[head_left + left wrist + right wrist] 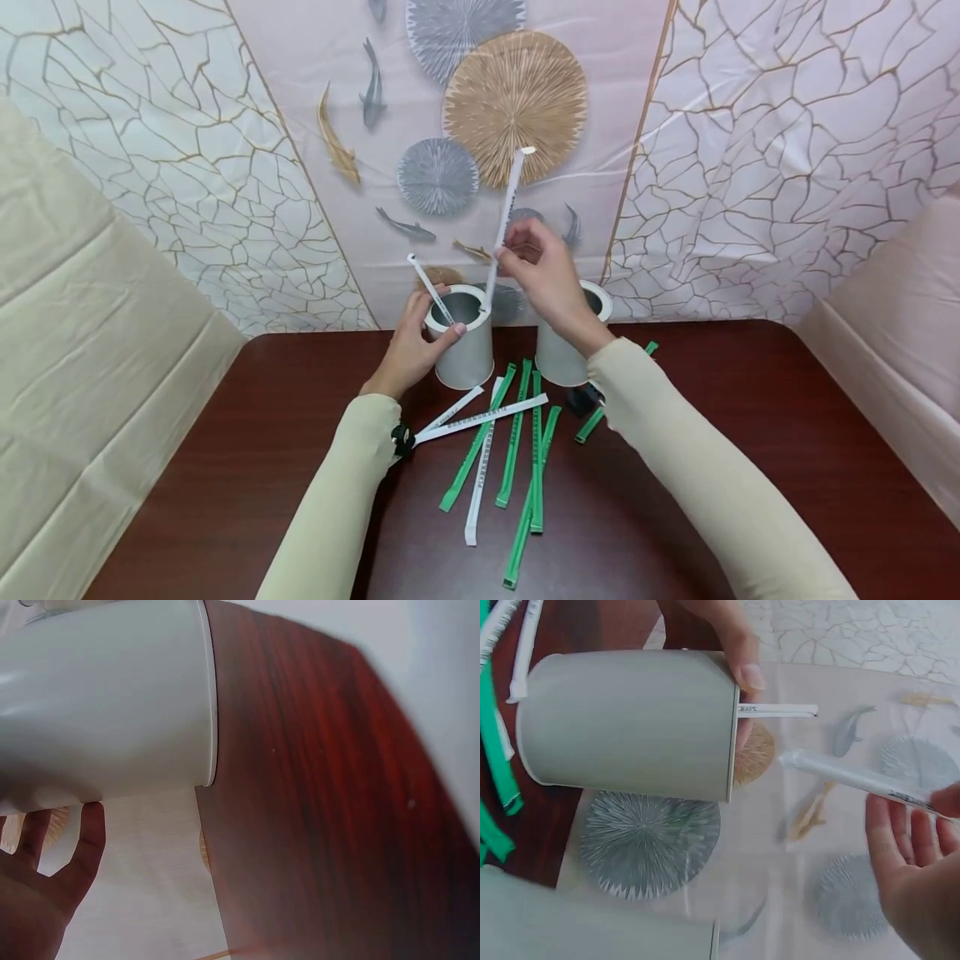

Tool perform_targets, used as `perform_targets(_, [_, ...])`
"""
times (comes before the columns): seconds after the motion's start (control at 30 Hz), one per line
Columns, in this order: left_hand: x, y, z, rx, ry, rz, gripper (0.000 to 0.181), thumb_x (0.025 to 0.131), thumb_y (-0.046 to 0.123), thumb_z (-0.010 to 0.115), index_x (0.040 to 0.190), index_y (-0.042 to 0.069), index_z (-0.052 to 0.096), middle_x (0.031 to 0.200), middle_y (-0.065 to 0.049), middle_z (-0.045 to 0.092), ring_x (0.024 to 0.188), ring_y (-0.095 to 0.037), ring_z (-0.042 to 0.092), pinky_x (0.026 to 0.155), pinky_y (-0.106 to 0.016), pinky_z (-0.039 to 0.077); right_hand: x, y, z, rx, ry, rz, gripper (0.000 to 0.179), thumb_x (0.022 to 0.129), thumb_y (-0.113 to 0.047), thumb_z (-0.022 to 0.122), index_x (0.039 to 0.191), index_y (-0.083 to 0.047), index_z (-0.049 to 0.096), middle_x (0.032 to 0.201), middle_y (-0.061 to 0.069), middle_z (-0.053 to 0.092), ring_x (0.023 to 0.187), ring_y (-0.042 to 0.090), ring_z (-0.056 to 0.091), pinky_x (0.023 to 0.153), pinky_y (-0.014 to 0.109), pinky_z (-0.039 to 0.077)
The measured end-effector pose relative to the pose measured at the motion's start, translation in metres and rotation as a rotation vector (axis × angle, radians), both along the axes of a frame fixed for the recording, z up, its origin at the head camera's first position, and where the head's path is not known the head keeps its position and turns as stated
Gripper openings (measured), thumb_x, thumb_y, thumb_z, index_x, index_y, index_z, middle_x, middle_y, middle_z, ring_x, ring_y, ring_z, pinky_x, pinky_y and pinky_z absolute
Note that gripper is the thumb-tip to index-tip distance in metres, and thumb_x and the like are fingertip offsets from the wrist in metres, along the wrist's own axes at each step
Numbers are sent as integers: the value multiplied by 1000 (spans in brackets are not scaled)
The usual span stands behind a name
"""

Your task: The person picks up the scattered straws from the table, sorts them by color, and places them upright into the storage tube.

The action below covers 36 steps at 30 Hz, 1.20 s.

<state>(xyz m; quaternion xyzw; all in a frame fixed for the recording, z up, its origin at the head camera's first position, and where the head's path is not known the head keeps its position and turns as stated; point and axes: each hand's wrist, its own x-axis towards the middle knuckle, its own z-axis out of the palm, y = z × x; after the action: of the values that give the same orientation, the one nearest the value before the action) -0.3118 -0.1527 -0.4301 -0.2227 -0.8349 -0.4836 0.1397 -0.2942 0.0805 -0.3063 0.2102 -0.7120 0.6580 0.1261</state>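
Observation:
My left hand (412, 342) grips the left grey can (467, 362) near its top, thumb at the front rim and fingers around the far side. One white wrapped straw (431, 289) stands tilted in that can, its upper part sticking out of the mouth. Above the can, my right hand (546, 271) pinches another white wrapped straw (512, 196) about its middle. In the right wrist view this held straw (847, 778) slants, its lower end a short way off the can's mouth. The left wrist view shows the can's side (112, 705) with fingertips against it.
A second grey can (558, 358) stands to the right, partly behind my right forearm. Several green wrapped straws (513, 442) and a few white ones (480, 483) lie across the dark red table (300, 433) in front of the cans. A patterned backdrop (300, 275) hangs behind.

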Motion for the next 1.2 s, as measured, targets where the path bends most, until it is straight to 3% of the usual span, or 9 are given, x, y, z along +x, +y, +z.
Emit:
perform_targets(0.17, [-2, 3, -2, -6, 0, -3, 66, 98, 36, 76, 156, 19, 49, 150, -7, 44, 132, -24, 47, 110, -53, 41, -17, -23, -13, 115, 21, -75, 15, 98, 5, 65, 112, 4, 60, 108, 16, 67, 103, 33, 71, 90, 34, 59])
perform_targets(0.37, [-4, 5, 1, 1, -3, -3, 67, 98, 39, 75, 157, 21, 47, 151, -5, 43, 132, -23, 47, 107, -52, 43, -22, -27, -27, 321, -42, -149, 15, 100, -12, 68, 112, -3, 65, 114, 15, 71, 108, 30, 68, 99, 42, 54])
perform_targets(0.57, [-3, 3, 3, 5, -1, 13, 67, 98, 36, 76, 157, 20, 48, 154, -6, 42, 138, -22, 44, 114, -53, 38, -15, -9, -26, 316, -50, -180, 19, 106, -14, 61, 119, 0, 64, 118, 17, 69, 113, 31, 65, 99, 43, 53])
perform_targets(0.7, [-4, 1, 1, 6, -7, 17, 68, 97, 33, 78, 157, 18, 48, 153, -7, 43, 140, -22, 44, 117, -52, 36, -4, 5, -26, 325, -19, -174, 18, 106, -11, 60, 115, 3, 67, 109, 18, 70, 103, 31, 67, 91, 37, 53])
perform_targets(0.77, [-5, 1, 1, 14, -5, 16, 69, 97, 33, 78, 157, 18, 48, 152, -7, 44, 139, -22, 44, 116, -52, 37, 4, 10, -30, 368, -22, -125, 16, 106, -11, 60, 112, 1, 69, 102, 15, 70, 94, 30, 67, 82, 35, 54])
perform_targets(0.87, [-7, -1, 2, 26, 1, 10, 68, 97, 33, 77, 157, 19, 48, 151, -6, 44, 138, -22, 45, 114, -52, 38, 12, 12, -43, 509, -28, 21, 12, 105, -9, 61, 107, -3, 71, 94, 10, 70, 83, 25, 65, 73, 33, 52])
perform_targets(1.03, [-5, -5, 0, 18, 10, 10, 64, 98, 31, 76, 155, 18, 49, 155, -5, 42, 142, -21, 43, 118, -49, 35, 18, 7, -78, 805, 3, 331, 11, 102, -7, 65, 104, -4, 76, 95, 2, 74, 83, 10, 61, 79, 27, 50])
perform_targets(1.2, [-2, 0, -1, 11, -10, -4, 65, 99, 33, 75, 157, 18, 48, 156, -6, 41, 143, -22, 41, 118, -51, 34, 22, 5, -95, 914, -63, 498, 13, 102, -7, 65, 100, -8, 78, 91, -5, 74, 84, 6, 64, 78, 24, 52])
